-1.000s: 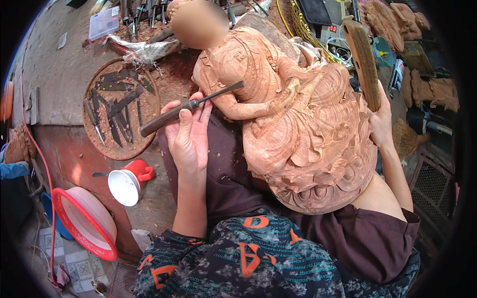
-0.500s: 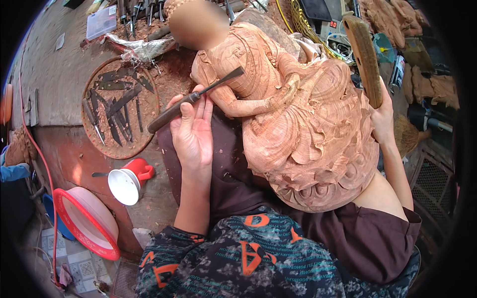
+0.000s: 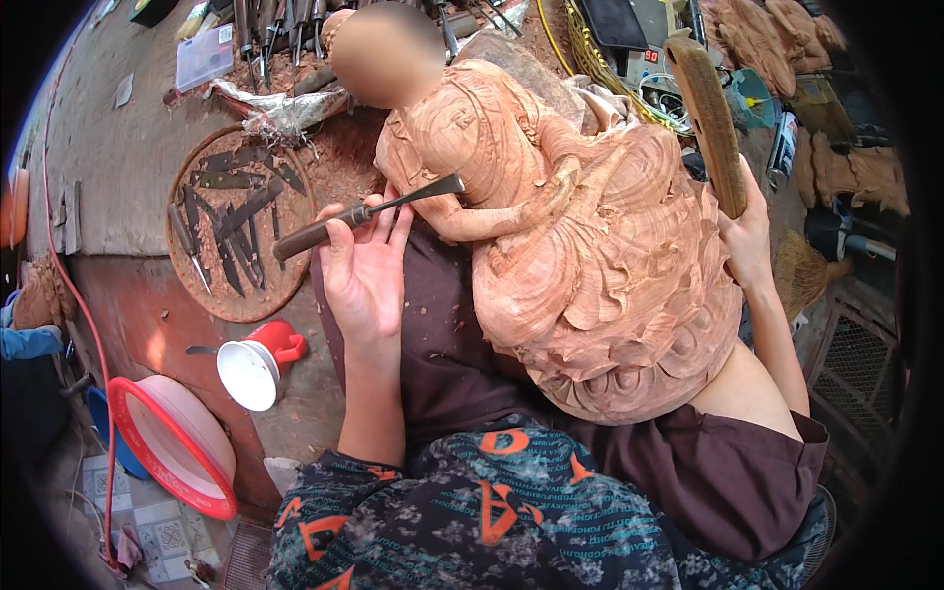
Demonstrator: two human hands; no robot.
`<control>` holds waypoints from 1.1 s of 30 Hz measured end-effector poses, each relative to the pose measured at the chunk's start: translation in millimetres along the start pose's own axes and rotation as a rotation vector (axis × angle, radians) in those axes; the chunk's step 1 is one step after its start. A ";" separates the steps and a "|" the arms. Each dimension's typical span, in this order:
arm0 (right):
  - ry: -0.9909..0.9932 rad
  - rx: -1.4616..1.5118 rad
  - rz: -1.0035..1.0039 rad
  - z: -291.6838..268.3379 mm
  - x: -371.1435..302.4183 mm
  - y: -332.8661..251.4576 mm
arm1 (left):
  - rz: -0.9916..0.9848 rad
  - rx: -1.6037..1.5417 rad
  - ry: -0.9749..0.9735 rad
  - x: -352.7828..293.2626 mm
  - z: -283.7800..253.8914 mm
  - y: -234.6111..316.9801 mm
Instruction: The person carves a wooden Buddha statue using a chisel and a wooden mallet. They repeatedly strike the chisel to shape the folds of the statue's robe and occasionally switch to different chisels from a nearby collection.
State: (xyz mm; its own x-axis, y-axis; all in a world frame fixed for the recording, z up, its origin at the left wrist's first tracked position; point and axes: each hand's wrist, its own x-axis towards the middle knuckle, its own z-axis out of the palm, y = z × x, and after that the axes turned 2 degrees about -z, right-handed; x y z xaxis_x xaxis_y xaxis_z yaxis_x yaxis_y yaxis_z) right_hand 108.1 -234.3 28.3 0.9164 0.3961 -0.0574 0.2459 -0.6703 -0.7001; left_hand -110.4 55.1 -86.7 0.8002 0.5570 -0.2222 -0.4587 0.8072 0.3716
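A carved figure of reddish wood (image 3: pixel 600 265), with a round, petal-carved base, lies tilted across my lap. Its head is blurred. My left hand (image 3: pixel 366 285) is palm up, thumb and fingers closed on the dark wooden handle of a wood chisel (image 3: pixel 317 236). The steel blade points right and slightly up, over the figure's upper arm; whether its tip touches the wood, I cannot tell. At the figure's right side, my right hand (image 3: pixel 747 231) grips the lower end of a long, worn wooden mallet (image 3: pixel 710 118), held upright.
Left of the figure, a round tray (image 3: pixel 175 258) holds several dark blades among shavings. Nearer stand a red and white mug (image 3: pixel 248 374) and a red-rimmed pink basin (image 3: pixel 221 492). More carving tools (image 3: pixel 285 29) lie at the back. A straw broom (image 3: pixel 806 270) is at the right.
My left hand and the chisel have shifted a little left, and the chisel lies slightly flatter. The mallet has moved slightly left and down. Both grips are kept.
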 end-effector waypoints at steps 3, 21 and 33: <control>0.007 -0.001 -0.005 0.5 -0.4 -1.2 | -0.005 0.009 0.008 0.0 1.9 0.6; -0.006 -0.016 -0.031 -1.0 0.9 2.7 | 0.176 0.021 0.071 6.3 2.9 4.5; 0.058 0.059 -0.043 -0.2 0.3 11.0 | 0.347 0.305 -0.039 -4.2 12.6 18.7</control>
State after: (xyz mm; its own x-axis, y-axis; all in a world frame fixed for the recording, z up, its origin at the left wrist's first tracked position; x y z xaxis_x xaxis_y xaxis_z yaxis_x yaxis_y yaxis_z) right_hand 111.1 -241.7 20.7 0.9228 0.3852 0.0136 0.2677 -0.6152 -0.7416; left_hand -117.5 65.4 -67.5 0.6362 0.7715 -0.0058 -0.5721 0.4767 0.6675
